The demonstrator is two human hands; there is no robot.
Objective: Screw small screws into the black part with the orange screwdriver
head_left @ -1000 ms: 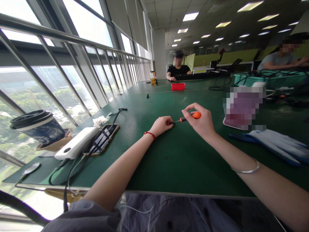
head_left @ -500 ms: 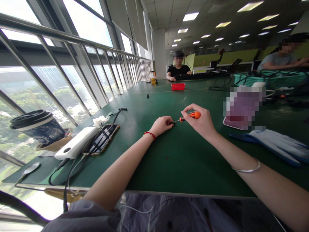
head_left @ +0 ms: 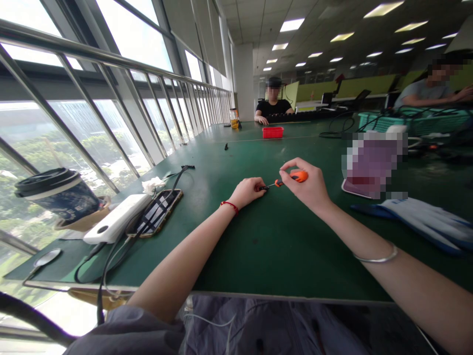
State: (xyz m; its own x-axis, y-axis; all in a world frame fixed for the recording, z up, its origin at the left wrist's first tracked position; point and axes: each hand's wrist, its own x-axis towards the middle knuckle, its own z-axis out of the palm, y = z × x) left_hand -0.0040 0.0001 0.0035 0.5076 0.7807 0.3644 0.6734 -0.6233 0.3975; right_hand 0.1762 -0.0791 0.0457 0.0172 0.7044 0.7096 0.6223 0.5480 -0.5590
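Note:
My right hand (head_left: 308, 186) is closed around a small orange-handled screwdriver (head_left: 295, 177), thumb and fingers wrapped on the handle. Its thin shaft points left to my left hand (head_left: 248, 191), which rests on the green table (head_left: 266, 246) with fingers curled on a small dark part that I cannot make out. The screwdriver tip meets that part at my left fingertips. A red string sits on my left wrist, a silver bangle on my right forearm.
At left lie a phone (head_left: 157, 213), a white power bank (head_left: 117, 218), cables and a lidded paper cup (head_left: 59, 195). White-and-blue gloves (head_left: 421, 219) lie at right. A red tray (head_left: 272, 132) sits farther back. Two other people sit at the far end and far right.
My right fingers have shifted slightly on the screwdriver handle, which has tipped a little; both hands stay in the same place.

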